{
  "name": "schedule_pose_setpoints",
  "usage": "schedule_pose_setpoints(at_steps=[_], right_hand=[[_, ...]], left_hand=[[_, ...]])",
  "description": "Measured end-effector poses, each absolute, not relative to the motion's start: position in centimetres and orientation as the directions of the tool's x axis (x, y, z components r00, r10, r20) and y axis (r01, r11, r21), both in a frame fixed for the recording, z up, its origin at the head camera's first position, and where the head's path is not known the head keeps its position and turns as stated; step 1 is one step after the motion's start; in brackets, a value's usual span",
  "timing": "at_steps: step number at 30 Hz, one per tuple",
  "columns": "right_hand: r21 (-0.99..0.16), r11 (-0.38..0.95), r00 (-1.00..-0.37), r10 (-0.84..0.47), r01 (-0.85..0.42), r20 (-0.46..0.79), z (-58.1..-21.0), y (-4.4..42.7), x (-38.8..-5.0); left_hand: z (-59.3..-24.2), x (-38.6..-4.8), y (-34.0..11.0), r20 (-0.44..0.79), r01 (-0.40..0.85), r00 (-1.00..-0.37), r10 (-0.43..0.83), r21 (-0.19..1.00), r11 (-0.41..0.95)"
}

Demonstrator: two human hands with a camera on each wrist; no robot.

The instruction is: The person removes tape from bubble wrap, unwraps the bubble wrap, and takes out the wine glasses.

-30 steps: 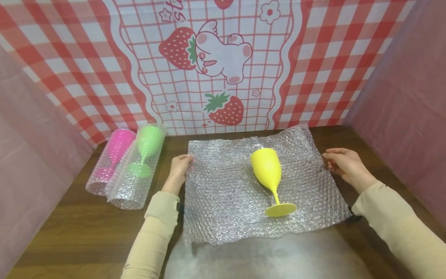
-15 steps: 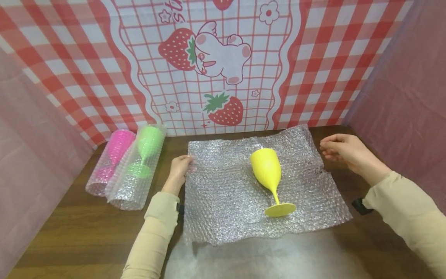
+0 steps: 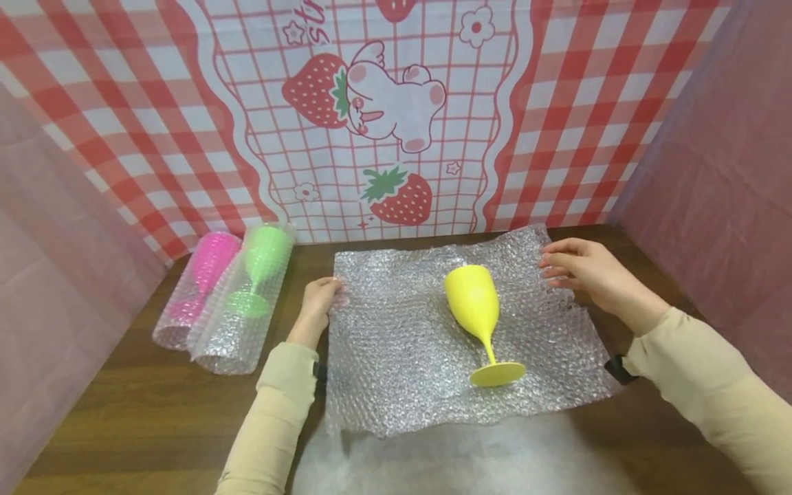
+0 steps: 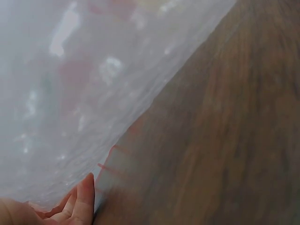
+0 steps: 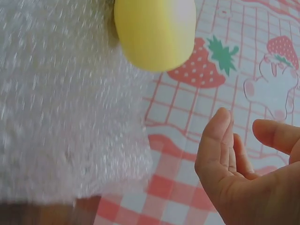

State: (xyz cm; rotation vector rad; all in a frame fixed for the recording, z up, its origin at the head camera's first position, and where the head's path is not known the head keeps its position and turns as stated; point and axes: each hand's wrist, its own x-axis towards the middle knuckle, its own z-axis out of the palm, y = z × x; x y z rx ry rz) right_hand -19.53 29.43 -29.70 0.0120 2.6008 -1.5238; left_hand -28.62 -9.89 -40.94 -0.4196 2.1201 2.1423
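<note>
Across the middle of the bench [image 3: 117,433]: a sheet of bubble wrap [image 3: 396,344], its edges uneven.
Yellow cup [image 3: 473,299]: lying on the wrap, right of centre, bowl to the far side, foot to the near; in the right wrist view its stem and foot are cut off.
Left hand [image 3: 317,301]: fingers pinching the wrap's left edge; in the left wrist view the hand is mostly cut off and the wrap blurred.
Right hand [image 3: 584,271]: beside the wrap's far right part, fingers loosely bent, thumb apart, holding nothing.
Far left: a pink cup [image 3: 213,258] and a green cup [image 3: 267,251], each inside a clear roll, outlines softened; the green one's roll partly hides the pink one's.
Near edge: a pale patch [image 3: 470,464], cut off, hard to make out.
Far side: a checked cloth [image 3: 575,124], its lettering cut off.
</note>
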Motion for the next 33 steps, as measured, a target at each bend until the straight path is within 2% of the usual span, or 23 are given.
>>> schedule_pose_setpoints(at_steps=[12,19,33], right_hand=[[-0.896,0.440,-0.989,-0.098,0.057,-0.111,-30.5,26.7,-19.9],[-0.899,0.427,-0.977,-0.135,0.093,-0.166,-30.7,25.9,-20.1],[-0.781,0.613,-0.968,-0.101,0.120,-0.228,-32.9,23.5,-19.9]], left_hand=[[-41.4,-28.5,-9.9,-0.265,-0.262,-0.955,-0.133,0.964,-0.040],[-41.2,-28.5,-10.0,-0.268,-0.264,-0.955,-0.128,0.964,-0.041],[-41.2,-28.6,-10.2,-0.267,-0.263,-0.958,-0.107,0.963,-0.056]])
